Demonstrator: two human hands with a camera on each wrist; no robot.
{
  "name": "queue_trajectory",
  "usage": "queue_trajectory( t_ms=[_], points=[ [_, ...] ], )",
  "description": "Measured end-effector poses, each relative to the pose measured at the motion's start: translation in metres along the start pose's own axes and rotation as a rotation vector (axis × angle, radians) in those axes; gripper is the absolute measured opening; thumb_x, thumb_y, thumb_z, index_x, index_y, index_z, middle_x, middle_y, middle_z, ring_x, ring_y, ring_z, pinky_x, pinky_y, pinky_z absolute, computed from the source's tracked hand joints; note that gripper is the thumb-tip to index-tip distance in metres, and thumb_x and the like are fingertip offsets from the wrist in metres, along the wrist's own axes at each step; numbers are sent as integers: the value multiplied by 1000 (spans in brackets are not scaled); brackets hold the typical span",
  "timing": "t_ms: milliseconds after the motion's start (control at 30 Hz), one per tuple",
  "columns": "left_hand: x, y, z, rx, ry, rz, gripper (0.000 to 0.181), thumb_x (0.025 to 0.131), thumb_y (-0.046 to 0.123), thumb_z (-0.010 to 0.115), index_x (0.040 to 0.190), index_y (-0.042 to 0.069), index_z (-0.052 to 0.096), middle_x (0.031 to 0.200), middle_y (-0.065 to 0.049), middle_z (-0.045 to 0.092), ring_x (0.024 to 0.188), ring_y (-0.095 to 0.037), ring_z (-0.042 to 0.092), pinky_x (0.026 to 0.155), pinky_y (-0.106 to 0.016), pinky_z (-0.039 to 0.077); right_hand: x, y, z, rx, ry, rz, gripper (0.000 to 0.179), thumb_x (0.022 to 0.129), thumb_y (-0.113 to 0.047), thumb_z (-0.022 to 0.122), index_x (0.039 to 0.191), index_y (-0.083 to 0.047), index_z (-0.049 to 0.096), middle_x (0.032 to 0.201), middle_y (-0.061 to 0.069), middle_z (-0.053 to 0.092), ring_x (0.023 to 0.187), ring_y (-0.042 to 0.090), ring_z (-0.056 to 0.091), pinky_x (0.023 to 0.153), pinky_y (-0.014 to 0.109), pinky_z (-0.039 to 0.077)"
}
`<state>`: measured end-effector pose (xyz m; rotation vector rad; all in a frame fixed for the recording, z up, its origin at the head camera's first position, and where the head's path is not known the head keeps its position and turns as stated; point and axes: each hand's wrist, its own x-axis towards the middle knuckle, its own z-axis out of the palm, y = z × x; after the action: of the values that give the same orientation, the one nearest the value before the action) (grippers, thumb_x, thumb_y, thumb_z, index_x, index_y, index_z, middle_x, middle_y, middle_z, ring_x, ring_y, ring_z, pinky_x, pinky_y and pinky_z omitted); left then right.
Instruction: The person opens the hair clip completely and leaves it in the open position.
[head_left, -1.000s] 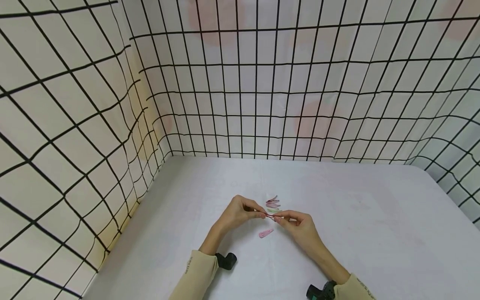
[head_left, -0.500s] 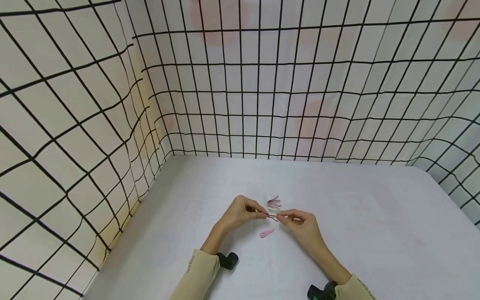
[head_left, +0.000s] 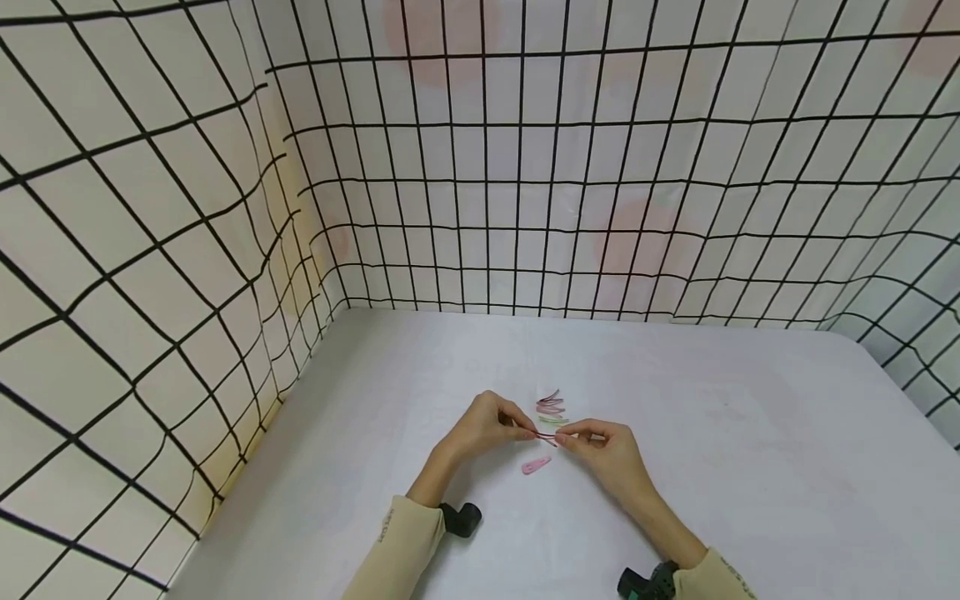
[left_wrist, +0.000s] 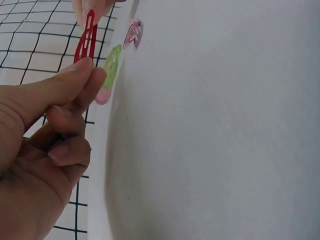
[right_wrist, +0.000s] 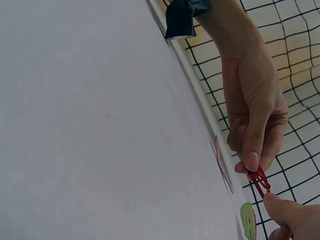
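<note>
Between my two hands a red snap hair clip (left_wrist: 86, 42) is held just above the table, its parts spread apart. My left hand (head_left: 483, 427) pinches one end between thumb and index finger. My right hand (head_left: 606, 454) pinches the other end with its fingertips. In the head view, a pink hair clip (head_left: 536, 465) lies on the table on the near side of the hands. Just beyond them rest a green hair clip (head_left: 553, 420) and several pinkish and dark red clips (head_left: 551, 405). The fingertips cover both ends of the red clip.
A white-covered table (head_left: 712, 433) lies under the hands. Black grid netting (head_left: 517, 208) over pale cloth rises at the back and both sides. Black wrist cameras (head_left: 461, 520) sit at the cuffs of the beige sleeves (head_left: 397, 546).
Both hands keep their pinch on the red hair clip, and the right fingertips have drawn slightly away from the left. The whole head view has shifted a little.
</note>
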<state>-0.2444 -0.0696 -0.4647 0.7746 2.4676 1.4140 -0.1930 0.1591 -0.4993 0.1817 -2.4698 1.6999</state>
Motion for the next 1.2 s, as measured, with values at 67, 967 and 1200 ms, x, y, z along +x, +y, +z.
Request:
queue_trajectory(
  t_ms=[67, 967, 1200],
  points=[
    [2, 1, 1, 4, -2, -5, 4, 86, 4, 83, 90, 3, 84, 89, -11, 80, 66, -3, 52, 59, -15, 39, 1, 0, -2, -19, -8, 7, 11, 86, -18, 85, 94, -11, 83, 70, 0, 60, 54, 0, 39, 50, 18, 32],
    [28, 7, 9, 121, -17, -33, 5, 82, 3, 85, 86, 2, 84, 87, -12, 81, 73, 2, 56, 63, -13, 43, 15, 3, -13, -199, 11, 50, 7, 86, -12, 84, 93, -12, 85, 69, 3, 61, 59, 6, 42, 55, 21, 34],
    [33, 2, 11, 131, -14, -34, 5, 82, 2, 86, 86, 1, 83, 87, -12, 81, 71, 2, 55, 61, -12, 42, 17, 2, -11, -213, 18, 68, 7, 86, -11, 84, 93, -12, 85, 67, 2, 60, 59, 7, 42, 55, 21, 33]
  ],
)
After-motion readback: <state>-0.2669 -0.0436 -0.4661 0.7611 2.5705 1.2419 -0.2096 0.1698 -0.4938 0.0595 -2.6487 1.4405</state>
